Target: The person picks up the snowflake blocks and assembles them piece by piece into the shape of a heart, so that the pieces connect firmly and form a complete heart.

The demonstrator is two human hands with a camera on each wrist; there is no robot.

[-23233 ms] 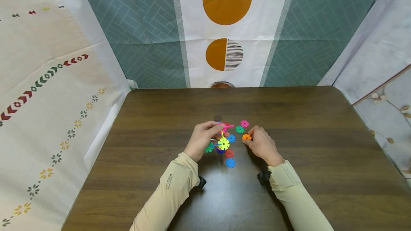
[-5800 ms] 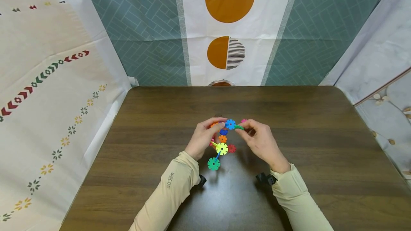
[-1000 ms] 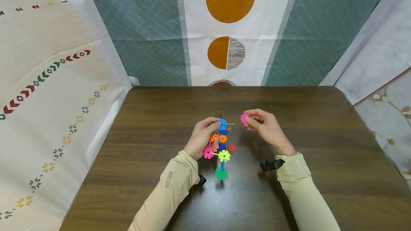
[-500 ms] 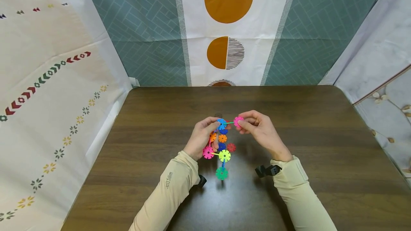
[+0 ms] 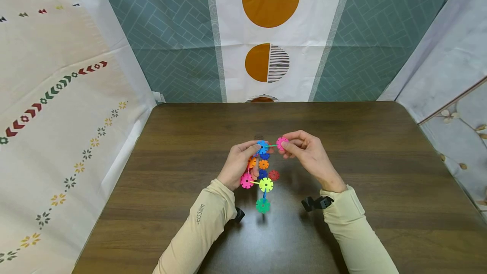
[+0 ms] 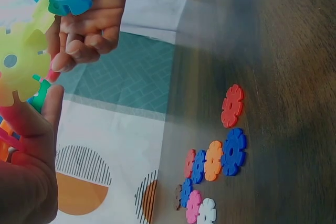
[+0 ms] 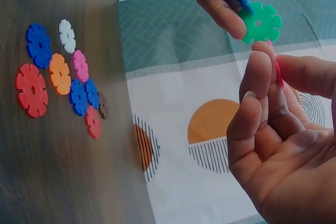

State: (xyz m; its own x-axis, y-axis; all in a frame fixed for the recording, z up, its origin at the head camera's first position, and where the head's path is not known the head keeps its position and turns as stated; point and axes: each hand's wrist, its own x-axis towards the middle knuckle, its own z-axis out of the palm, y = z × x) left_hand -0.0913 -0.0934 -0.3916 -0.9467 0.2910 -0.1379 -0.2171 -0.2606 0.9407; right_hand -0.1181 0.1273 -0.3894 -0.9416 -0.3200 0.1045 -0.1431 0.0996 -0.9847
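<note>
In the head view my left hand (image 5: 237, 164) pinches a blue notched plastic disc (image 5: 262, 146) at the top of a chain of interlocked discs. Below it hang an orange disc, a pink disc (image 5: 246, 181), a yellow disc (image 5: 266, 184) and a green disc (image 5: 263, 205). Another green disc (image 7: 262, 22), edge-on in the head view, juts from the blue one towards the right. My right hand (image 5: 310, 155) pinches a loose-coloured pink disc (image 5: 282, 142) between thumb and fingers. Its edge meets the green disc's rim; how deep the slots engage cannot be told.
Several loose discs lie flat on the wooden table (image 5: 182, 172) beneath the hands, among them a red disc (image 5: 274, 175), an orange disc (image 5: 264, 164), a white disc (image 7: 66, 36) and a brown disc (image 7: 104, 105). Patterned cloths hang behind and beside the table.
A second ago the pink disc was apart from the green one; my right hand has brought it left against the green rim. Since the oldest frame the chain has gained orange, blue and green discs.
</note>
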